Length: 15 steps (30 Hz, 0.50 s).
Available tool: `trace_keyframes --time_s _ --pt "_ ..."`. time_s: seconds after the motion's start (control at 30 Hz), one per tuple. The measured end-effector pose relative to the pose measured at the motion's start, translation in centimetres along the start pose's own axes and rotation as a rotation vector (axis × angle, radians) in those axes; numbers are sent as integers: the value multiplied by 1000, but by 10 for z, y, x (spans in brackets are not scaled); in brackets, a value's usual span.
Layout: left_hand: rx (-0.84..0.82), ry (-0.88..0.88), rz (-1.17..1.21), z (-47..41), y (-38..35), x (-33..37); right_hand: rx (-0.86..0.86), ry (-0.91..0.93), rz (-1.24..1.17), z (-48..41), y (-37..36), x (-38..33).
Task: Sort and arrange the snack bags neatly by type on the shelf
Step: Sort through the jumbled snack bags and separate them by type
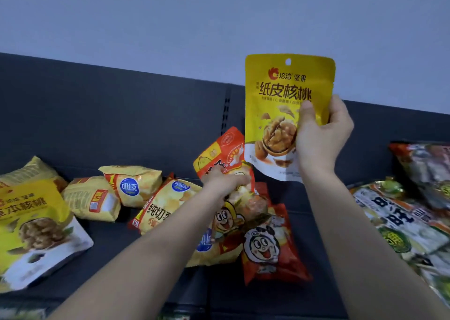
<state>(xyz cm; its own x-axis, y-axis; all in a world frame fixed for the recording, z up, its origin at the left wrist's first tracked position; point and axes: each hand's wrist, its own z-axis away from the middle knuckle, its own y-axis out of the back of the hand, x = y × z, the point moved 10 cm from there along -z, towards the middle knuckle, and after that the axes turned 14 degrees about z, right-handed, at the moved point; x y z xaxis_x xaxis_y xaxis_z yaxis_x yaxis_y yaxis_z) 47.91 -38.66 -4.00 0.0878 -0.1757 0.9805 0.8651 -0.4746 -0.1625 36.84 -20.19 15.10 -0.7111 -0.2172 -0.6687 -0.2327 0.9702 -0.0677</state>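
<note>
Yellow bag [280, 93] in right hand [321, 134], red bag [221, 147] in left hand [224, 181]

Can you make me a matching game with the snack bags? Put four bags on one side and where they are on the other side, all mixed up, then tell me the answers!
Bags:
1. yellow walnut bag with a hole on top
2. orange bag
3. red cartoon-face bag
4. green and white bags

Places:
A. lying flat near the middle of the shelf
B. held up by the right hand
C. at the far right of the shelf
D. gripped by the left hand

Pairs: 1-B, 2-D, 3-A, 4-C
</note>
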Motion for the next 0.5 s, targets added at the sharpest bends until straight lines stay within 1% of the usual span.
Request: trace_keyframes --time_s 0.07,0.1,0.17,0.2,0.23,0.3,0.43,0.47,0.5 --pt "-18 24 -29 -9 -15 -14 -4 5 -36 -4 3 0" --pt "-53 32 -93 -8 -22 -18 -12 -7 -59 -6 3 3" --pt "-104 64 -254 -7 -24 -31 -42 -59 -96 -8 0 15" --pt "-110 72 -301 -9 -21 -38 -63 -95 -112 -6 -3 24" --pt "-101 74 -288 -10 -15 -42 -88 -136 -132 -4 -8 33" --pt "-57 51 -169 -9 3 -38 -149 -212 -170 4 -21 49" --pt "150 -50 243 1 56 -5 -267 -368 -251 23 -56 68" --pt "184 -84 286 5 69 3 -296 -403 -272 28 -66 71" --pt "167 -113 290 8 77 11 -328 -430 -287 34 -77 72"
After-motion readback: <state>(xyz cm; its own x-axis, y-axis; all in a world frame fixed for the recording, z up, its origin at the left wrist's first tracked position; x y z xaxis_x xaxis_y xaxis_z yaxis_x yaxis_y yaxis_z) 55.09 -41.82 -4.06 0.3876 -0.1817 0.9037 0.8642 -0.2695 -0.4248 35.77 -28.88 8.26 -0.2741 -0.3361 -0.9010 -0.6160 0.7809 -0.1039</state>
